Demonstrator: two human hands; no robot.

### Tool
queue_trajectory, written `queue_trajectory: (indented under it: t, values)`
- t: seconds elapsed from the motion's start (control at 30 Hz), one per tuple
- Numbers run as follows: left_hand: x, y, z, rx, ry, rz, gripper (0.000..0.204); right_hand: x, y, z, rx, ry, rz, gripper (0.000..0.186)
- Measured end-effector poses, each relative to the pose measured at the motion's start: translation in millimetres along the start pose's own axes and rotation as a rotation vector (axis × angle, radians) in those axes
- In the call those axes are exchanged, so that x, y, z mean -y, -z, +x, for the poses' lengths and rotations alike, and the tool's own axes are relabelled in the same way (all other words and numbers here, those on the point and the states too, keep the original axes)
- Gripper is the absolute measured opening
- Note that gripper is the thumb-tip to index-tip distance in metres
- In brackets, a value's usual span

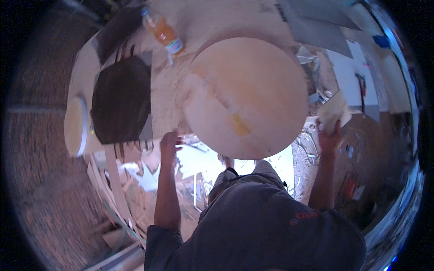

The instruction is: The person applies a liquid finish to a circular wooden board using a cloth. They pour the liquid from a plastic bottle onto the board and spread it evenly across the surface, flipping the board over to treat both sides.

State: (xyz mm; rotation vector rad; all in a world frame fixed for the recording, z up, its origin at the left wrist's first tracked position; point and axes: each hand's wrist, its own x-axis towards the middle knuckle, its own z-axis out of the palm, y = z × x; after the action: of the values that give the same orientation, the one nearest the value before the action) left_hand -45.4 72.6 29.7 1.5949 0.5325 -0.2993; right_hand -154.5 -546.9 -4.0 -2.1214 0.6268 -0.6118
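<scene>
My right hand grips pale board; my left hand, fingers loosely parted, near worktable, left of large round panel.

disc: round, flat, pale tan; bears a yellow patch and a diagonal reddish streak. broad face visible; near rim extends past the table edge. panel: pale, straight-edged; held tilted at its near edge, right of the disc.
</scene>
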Motion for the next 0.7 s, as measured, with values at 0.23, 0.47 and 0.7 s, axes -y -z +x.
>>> queue_trajectory:
  t: [0.23, 0.47, 0.7]
  values:
    - [3.1, -41.1, 92.7, 0.259, 0.146, 0.068, 0.062, 43.1, -66.4, -116.0, 0.134, -0.675, 1.592, 0.046]
    - [1.1, -72.6, 82.2, 0.226, 0.165, -0.013, 0.066, 117.2, -59.9, -115.1, 0.031, -0.817, 1.409, 0.049]
    - [-22.3, -65.6, 62.4, 0.31, 0.229, 0.005, 0.053, 116.7, -38.8, -92.6, 0.151, -0.712, 1.489, 0.043]
